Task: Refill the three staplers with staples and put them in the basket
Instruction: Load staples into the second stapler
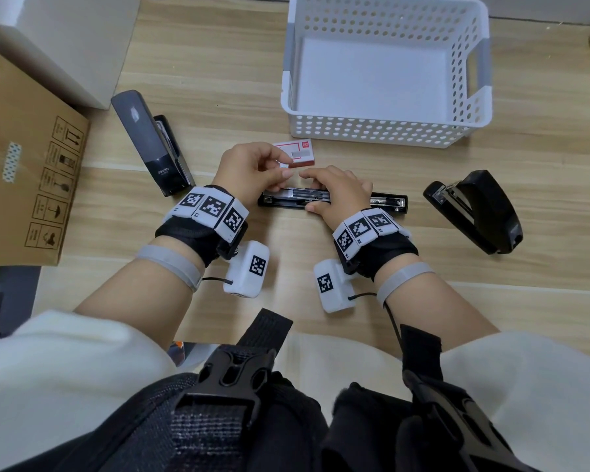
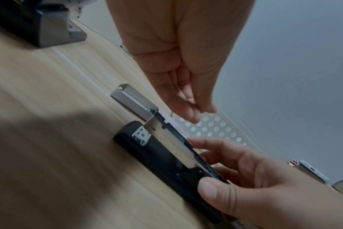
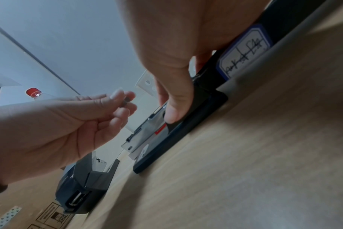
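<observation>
One long black stapler (image 1: 387, 201) is lying flat on the pale wood-grain desk (image 1: 355, 294), its shiny metal staple channel exposed for loading. The right hand (image 1: 338, 192) is steadying it, fingers curling over the body. The left hand (image 1: 249, 166) is hovering above, pinching a small grey strip of staples (image 3: 125, 101), probably to drop it in. The perforated white plastic basket (image 1: 382, 129) is waiting empty behind.
</observation>
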